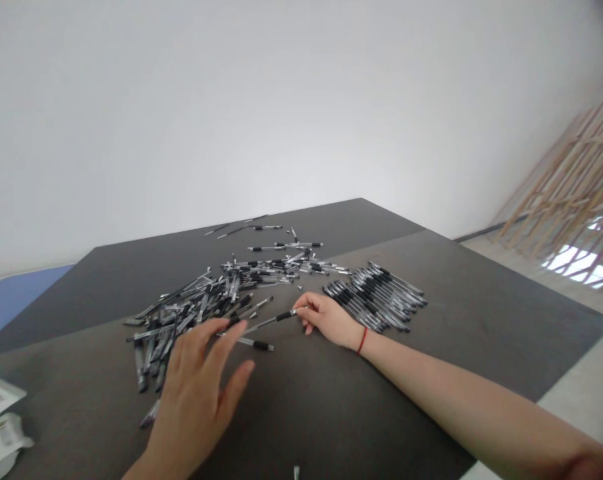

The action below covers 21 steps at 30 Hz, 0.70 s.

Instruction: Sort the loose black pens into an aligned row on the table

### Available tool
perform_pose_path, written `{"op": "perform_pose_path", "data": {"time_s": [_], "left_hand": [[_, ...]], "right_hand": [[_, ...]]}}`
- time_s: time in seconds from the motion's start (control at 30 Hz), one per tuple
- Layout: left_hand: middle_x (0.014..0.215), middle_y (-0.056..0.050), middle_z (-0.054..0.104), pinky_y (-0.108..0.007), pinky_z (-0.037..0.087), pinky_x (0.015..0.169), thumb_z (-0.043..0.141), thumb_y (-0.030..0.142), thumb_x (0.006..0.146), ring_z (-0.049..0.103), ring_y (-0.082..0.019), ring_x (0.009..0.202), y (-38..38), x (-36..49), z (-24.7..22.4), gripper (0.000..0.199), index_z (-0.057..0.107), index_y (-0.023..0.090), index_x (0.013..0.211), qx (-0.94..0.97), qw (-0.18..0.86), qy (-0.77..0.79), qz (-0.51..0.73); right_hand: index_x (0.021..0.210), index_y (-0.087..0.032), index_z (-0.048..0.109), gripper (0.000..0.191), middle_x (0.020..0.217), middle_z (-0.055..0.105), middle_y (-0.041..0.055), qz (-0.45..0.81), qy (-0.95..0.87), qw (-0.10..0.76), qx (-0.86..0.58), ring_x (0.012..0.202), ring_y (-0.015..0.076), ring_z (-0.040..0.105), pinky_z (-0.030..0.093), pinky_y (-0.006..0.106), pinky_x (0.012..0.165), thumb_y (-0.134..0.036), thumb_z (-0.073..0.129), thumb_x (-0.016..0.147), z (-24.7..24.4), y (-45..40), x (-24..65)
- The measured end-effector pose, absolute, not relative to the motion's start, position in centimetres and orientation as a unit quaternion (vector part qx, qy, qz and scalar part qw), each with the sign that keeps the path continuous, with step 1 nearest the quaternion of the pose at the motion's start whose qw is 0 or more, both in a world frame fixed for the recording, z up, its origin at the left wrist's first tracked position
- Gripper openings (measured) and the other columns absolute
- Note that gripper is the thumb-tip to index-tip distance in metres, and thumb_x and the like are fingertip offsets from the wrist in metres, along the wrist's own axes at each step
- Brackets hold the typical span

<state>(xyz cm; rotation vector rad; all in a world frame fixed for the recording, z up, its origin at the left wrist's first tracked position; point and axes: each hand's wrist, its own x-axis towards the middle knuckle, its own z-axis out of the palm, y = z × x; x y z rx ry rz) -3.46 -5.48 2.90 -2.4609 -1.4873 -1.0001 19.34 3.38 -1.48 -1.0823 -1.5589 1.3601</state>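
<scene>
Right hand (327,320) pinches pen (265,325), grip end (285,315) rightward, seemingly slanting toward wide-spread left hand (197,373).

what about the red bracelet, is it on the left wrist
No, the red bracelet circles the wrist of the right hand, which pinches a pen.

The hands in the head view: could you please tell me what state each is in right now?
Left hand: open, near the pen pile.
Right hand: closed, pinching one pen by its end.
</scene>
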Motion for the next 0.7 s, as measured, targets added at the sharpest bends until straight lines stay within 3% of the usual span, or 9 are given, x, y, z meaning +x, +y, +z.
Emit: {"op": "perform_pose_path", "data": {"time_s": [0.13, 0.27, 0.43, 0.6, 0.7], "left_hand": [[0.087, 0.0, 0.059, -0.028, 0.041, 0.079, 0.047, 0.027, 0.089, 0.053, -0.015, 0.081, -9.1, -0.1, 1.5, 0.014, 0.055, 0.025, 0.1, -0.949, -0.026, -0.163, -0.268], [0.087, -0.001, 0.06, -0.028, 0.042, 0.072, 0.052, 0.024, 0.084, 0.053, -0.016, 0.08, -9.5, 1.4, 0.0, 0.003, 0.052, 0.021, 0.084, -0.966, -0.074, -0.187, -0.161], [0.092, -0.002, 0.058, -0.034, 0.041, 0.085, 0.044, 0.011, 0.085, 0.052, -0.018, 0.089, -7.5, 0.7, 1.4, 0.012, 0.051, 0.021, 0.084, -0.956, -0.068, -0.264, -0.107], [0.093, -0.004, 0.057, -0.037, 0.042, 0.088, 0.04, 0.013, 0.088, 0.051, -0.019, 0.092, -4.4, -1.0, 1.7, 0.014, 0.052, 0.02, 0.085, -0.931, -0.028, -0.342, -0.126], [0.096, -0.004, 0.057, -0.038, 0.041, 0.09, 0.04, 0.014, 0.089, 0.05, -0.02, 0.097, -2.4, -1.8, 1.2, 0.014, 0.053, 0.02, 0.089, -0.921, 0.008, -0.364, -0.141]], "right_hand": [[0.084, -0.016, 0.055, 0.008, 0.059, 0.053, -0.0066, 0.502, -0.61, 0.427, -0.441, 0.046, 0.0061, 0.051, 0.04, 0.018, 0.047, -0.024, 0.053, 0.081, -0.8, 3.8, 20.3], [0.08, -0.016, 0.057, 0.014, 0.064, 0.056, -0.0049, 0.543, -0.535, 0.487, -0.426, 0.053, 0.0069, 0.053, 0.043, 0.019, 0.051, -0.028, 0.061, 0.075, 0.4, 4.1, 21.4], [0.076, -0.017, 0.056, 0.023, 0.085, 0.065, 0.0024, 0.648, -0.387, 0.552, -0.355, 0.077, 0.0111, 0.06, 0.049, 0.023, 0.067, -0.038, 0.065, 0.073, 1.1, 4.3, 21.9], [0.073, -0.017, 0.053, 0.023, 0.066, 0.058, -0.0026, 0.628, -0.455, 0.484, -0.405, 0.052, 0.0074, 0.05, 0.042, 0.019, 0.047, -0.039, 0.059, 0.078, 0.3, 4.2, 21.5], [0.077, -0.017, 0.057, 0.018, 0.06, 0.054, -0.0033, 0.536, -0.586, 0.392, -0.465, 0.046, 0.0083, 0.045, 0.036, 0.019, 0.041, -0.034, 0.053, 0.082, -0.3, 3.9, 21.1]]}}
